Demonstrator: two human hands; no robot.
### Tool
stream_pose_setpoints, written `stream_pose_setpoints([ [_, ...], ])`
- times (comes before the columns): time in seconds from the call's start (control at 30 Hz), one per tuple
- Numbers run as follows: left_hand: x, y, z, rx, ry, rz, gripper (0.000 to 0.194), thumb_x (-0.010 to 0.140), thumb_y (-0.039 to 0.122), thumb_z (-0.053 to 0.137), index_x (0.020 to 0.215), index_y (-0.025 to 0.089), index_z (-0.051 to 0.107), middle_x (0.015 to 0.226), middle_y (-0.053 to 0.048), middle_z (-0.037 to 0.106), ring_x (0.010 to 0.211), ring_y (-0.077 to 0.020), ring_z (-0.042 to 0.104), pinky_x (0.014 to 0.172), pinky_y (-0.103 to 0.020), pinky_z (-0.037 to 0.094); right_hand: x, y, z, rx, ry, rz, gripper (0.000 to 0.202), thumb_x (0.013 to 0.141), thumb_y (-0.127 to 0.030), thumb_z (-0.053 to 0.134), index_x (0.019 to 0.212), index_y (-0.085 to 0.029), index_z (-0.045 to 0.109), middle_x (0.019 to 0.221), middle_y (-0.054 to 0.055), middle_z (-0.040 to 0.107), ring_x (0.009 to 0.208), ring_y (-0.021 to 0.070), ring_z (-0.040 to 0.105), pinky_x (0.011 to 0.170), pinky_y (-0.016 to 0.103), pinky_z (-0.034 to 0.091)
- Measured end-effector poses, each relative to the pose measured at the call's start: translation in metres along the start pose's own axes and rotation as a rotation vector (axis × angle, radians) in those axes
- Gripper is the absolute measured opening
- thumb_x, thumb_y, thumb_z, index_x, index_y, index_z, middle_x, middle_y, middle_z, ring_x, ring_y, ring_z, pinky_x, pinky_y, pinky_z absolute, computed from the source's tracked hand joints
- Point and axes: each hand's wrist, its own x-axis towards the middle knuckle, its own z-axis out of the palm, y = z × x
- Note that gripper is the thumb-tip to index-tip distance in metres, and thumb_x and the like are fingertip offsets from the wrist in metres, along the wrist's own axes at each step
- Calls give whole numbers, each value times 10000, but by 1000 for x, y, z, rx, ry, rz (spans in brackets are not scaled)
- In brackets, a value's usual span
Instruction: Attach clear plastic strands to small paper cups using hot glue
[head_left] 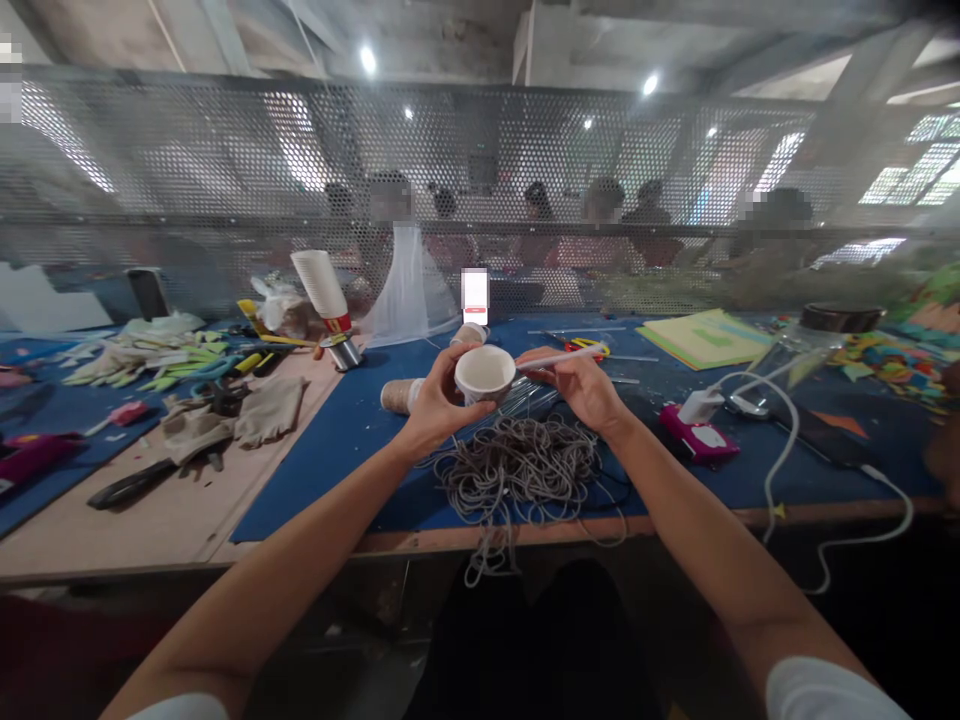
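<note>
A white paper cup [485, 372] sits in my left hand [431, 408], whose fingers and thumb wrap round its side, its open mouth tilted toward me. Between the fingers of my right hand [583, 388] is a slim white pen-like stick [562, 357], its left end close to the cup's rim. Whether that end touches the cup I cannot tell. Below both hands lies a tangled heap of grey cord [521, 465], with some loops hanging over the table edge. A spool of beige twine [400, 396] rests by my left hand, and another spool [471, 335] stands behind the cup.
On the left are a tilted stack of paper cups [319, 285], work gloves [270, 410] and a black-handled tool [131, 485]. To the right are a white charger [701, 405] with cables, coloured sheets [705, 338] and a clear jar [802, 350]. A perforated metal screen [247, 180] spans the back; people sit beyond.
</note>
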Motion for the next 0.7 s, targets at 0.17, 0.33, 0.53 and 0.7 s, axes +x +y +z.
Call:
stream_pose_setpoints([
  [0.17,0,-3,0,31,4,12,781,690,327,859,1367,254,476,1385,-114,570,1282,-313,550,1087,-528,442,3,-2,0,86,33,178,584,923,-691,422,926,-250,804,1117,66,740,1108,254,642,973,403,510],
  [0.33,-3,-3,3,59,-6,3,773,687,308,857,1362,266,482,1399,-115,561,1290,-324,549,1068,-550,462,2,6,7,3,135,122,315,836,-560,709,851,-256,787,944,30,731,916,181,648,915,342,505],
  [0.53,-6,-5,8,102,14,60,759,699,290,848,1360,265,476,1432,-128,522,1317,-314,529,1088,-519,455,2,15,10,-131,219,80,238,773,-434,806,849,-221,730,834,-5,671,777,126,584,769,267,465],
  [0.7,-6,-4,8,145,25,94,768,717,284,835,1382,247,455,1436,-141,513,1324,-307,528,1095,-502,454,2,14,11,-262,202,76,271,771,-437,793,836,-201,678,801,-11,626,751,126,543,715,264,421],
])
